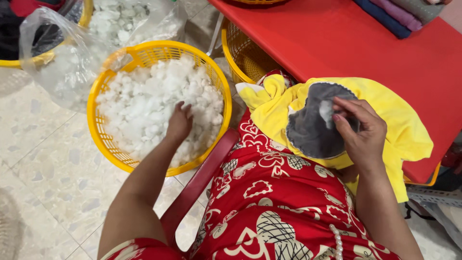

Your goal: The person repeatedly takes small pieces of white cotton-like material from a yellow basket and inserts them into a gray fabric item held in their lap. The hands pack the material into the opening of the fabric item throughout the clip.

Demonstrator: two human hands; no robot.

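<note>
My left hand (179, 123) digs loosely into light, fluffy white stuffing (144, 103) in the yellow basket (103, 139), grip undeterminable; my right hand (361, 132) pinches the soft yellow-and-grey fabric cover (313, 130) at the red table (346, 43) edge.

The scene is brightly and evenly lit from overhead, with saturated colour. Shadows are soft and short: a faint one lies under the yellow basket (103, 144) on the tiled floor (43, 159). The white stuffing (144, 106) is nearly blown out, losing detail. The clear plastic bag (57, 62) catches mild glare. Focus is sharp across the middle; the edges bend slightly from the wide lens, and the far corners look softer.
</note>
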